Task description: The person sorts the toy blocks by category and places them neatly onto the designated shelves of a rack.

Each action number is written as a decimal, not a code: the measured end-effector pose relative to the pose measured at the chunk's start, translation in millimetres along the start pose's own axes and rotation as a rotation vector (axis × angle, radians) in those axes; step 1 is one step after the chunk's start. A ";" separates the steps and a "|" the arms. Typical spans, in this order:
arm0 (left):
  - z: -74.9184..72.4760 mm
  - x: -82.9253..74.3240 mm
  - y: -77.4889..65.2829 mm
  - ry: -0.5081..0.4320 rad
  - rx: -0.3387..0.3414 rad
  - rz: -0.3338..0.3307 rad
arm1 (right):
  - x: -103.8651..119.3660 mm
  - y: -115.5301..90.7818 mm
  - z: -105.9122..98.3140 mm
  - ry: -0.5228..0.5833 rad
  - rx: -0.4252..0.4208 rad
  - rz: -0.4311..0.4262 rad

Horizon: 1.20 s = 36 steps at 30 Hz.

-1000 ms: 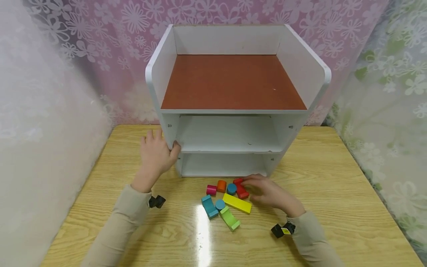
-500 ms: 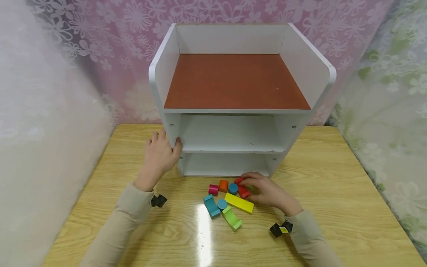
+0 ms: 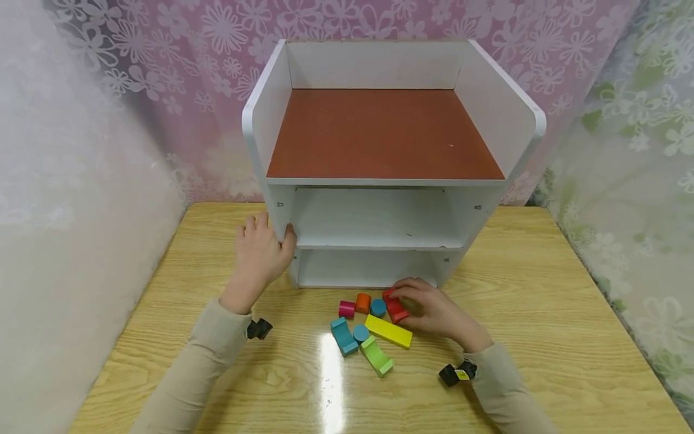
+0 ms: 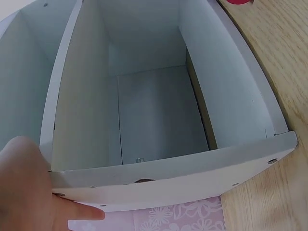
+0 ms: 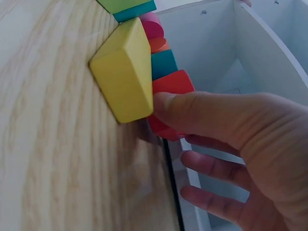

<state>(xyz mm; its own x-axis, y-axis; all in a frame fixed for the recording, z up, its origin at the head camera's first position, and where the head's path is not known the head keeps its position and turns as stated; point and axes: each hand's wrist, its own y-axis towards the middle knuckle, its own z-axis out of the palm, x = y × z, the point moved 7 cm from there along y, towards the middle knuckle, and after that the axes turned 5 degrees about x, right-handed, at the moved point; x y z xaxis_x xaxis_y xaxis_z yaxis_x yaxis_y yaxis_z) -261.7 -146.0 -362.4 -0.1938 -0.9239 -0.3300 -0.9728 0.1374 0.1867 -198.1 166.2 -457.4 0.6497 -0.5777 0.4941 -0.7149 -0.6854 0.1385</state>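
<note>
My left hand (image 3: 259,256) grips the left side panel of a white shelf unit (image 3: 379,182), thumb at its front edge and fingers along the outside. In the left wrist view, part of that hand lies over the panel's edge. Down by the unit's base, my right hand (image 3: 431,307) pinches a red curved block (image 3: 396,308) lying on the table. The right wrist view shows the thumb (image 5: 168,103) on this block; the index finger is mostly hidden behind it. Beside it lie a yellow bar block (image 3: 388,331) and a blue cylinder (image 3: 378,308).
An orange cylinder (image 3: 363,302) and a magenta cylinder (image 3: 347,309) lie left of the red block. Nearer are a blue curved block (image 3: 344,336), a second blue cylinder (image 3: 360,333) and a green curved block (image 3: 376,355). The wooden table (image 3: 542,337) meets curtained walls.
My right thumb and fingers have closed in around the red block, which has shifted very slightly. The left hand keeps its hold on the shelf unit. The head view has moved a little.
</note>
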 end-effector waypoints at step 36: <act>1.6 -0.3 0.5 0.038 0.044 -0.045 | 134.3 7.9 -119.2 -0.012 -0.342 -0.432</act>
<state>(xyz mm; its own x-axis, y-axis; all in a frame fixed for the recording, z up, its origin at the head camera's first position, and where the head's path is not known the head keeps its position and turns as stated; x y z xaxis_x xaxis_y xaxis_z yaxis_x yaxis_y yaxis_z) -262.3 -145.1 -363.7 -0.1454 -0.9423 -0.3015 -0.9852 0.1101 0.1312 -147.3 136.1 -287.6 0.9042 -0.2823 0.3205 -0.4243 -0.6792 0.5989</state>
